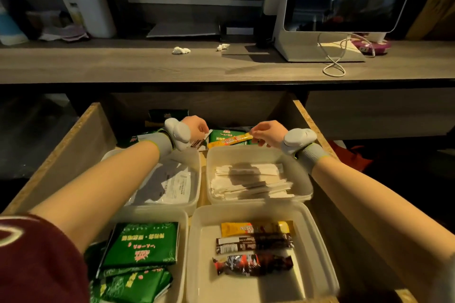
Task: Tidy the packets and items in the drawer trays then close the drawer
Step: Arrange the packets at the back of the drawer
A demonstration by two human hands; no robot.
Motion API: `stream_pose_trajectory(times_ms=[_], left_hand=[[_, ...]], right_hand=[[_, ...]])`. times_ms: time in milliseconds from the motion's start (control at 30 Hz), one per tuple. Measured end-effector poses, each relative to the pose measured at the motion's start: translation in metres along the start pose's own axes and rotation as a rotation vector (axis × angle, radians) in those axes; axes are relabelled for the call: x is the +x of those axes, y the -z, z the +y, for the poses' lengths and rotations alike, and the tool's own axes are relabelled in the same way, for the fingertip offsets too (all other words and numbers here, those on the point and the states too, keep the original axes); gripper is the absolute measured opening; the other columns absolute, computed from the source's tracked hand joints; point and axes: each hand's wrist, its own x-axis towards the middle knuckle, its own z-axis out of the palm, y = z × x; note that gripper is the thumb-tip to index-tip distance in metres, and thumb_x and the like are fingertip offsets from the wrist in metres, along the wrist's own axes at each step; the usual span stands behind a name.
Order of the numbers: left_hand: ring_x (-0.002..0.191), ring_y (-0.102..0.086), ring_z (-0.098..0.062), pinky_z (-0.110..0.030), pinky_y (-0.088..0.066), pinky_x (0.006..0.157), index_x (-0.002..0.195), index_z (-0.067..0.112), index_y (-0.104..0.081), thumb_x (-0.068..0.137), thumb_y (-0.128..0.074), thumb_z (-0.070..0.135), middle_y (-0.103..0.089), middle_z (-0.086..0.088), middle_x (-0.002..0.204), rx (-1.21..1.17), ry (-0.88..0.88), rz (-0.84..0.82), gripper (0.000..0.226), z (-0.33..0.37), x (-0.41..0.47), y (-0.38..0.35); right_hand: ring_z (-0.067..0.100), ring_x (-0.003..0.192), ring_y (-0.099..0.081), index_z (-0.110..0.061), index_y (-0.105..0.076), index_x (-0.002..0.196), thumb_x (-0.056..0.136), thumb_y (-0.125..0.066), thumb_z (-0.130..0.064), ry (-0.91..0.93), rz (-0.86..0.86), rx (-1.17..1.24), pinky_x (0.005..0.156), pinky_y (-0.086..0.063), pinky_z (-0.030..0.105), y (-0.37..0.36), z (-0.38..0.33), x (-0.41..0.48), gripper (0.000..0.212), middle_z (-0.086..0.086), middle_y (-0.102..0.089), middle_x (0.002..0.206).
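Observation:
The wooden drawer [81,130] stands pulled out with several translucent trays. At the back my right hand [267,133] pinches one end of a yellow Nescafe stick [229,141], held above a green packet [222,134]. My left hand [195,128] is closed on a small white packet [206,136] beside some dark brown sticks [197,144]. The front right tray [317,253] holds a yellow stick, a brown stick and a red-black packet [251,264]. Green packets [142,243] fill the front left tray. White paper sachets [251,181] lie in the back right tray [305,194].
The back left tray [194,199] holds clear-wrapped white papers. Above the drawer runs a wooden counter [123,64] with crumpled tissues [181,50], a monitor stand [302,49] and a white cable [334,66]. A dark green box [167,114] sits deep in the drawer.

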Motion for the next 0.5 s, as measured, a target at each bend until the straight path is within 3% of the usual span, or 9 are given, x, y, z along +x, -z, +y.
stream_pose_trajectory(times_ms=[133,233,333,400,500], left_hand=[[0.125,-0.052,-0.028,-0.033,-0.042,0.105,0.133,0.005,-0.051,0.093,-0.052,0.008,-0.053,-0.013,0.138,0.054,0.091,-0.070,0.041,-0.022,0.023,0.004],[0.128,-0.050,-0.028,-0.033,-0.040,0.107,0.138,0.005,-0.044,0.091,-0.056,0.009,-0.051,-0.013,0.140,0.057,0.090,-0.088,0.049,-0.033,0.042,-0.003],[0.126,-0.052,-0.027,-0.032,-0.040,0.104,0.140,0.003,-0.039,0.088,-0.062,0.015,-0.054,-0.014,0.137,0.034,0.054,-0.101,0.058,-0.037,0.058,-0.012],[0.120,-0.055,-0.028,-0.032,-0.043,0.098,0.139,0.003,-0.039,0.086,-0.065,0.017,-0.057,-0.015,0.131,0.030,0.034,-0.098,0.061,-0.039,0.066,-0.016],[0.112,-0.059,-0.030,-0.035,-0.046,0.091,0.134,0.003,-0.042,0.083,-0.068,0.015,-0.062,-0.018,0.121,0.040,0.009,-0.099,0.059,-0.041,0.072,-0.025]], right_hand=[[0.021,0.097,-0.059,-0.001,-0.063,0.118,0.094,-0.053,-0.016,0.020,-0.012,-0.107,0.083,-0.047,0.029,-0.011,-0.009,0.034,0.030,0.018,-0.064,0.120],[0.027,0.120,-0.055,-0.004,-0.061,0.123,0.096,-0.048,-0.013,0.019,-0.083,-0.304,0.092,-0.042,0.029,-0.023,-0.013,0.060,0.031,0.012,-0.060,0.130],[0.025,0.122,-0.054,-0.011,-0.063,0.123,0.092,-0.056,-0.018,0.015,-0.132,-0.478,0.103,-0.042,0.031,-0.035,-0.008,0.078,0.032,0.008,-0.060,0.130],[0.025,0.121,-0.052,-0.019,-0.065,0.118,0.086,-0.063,-0.031,0.007,-0.134,-0.554,0.104,-0.041,0.036,-0.040,0.000,0.085,0.034,0.003,-0.063,0.125],[0.027,0.123,-0.043,-0.029,-0.067,0.111,0.081,-0.066,-0.044,0.006,-0.068,-0.618,0.106,-0.031,0.043,-0.046,0.009,0.091,0.034,-0.001,-0.064,0.120]])
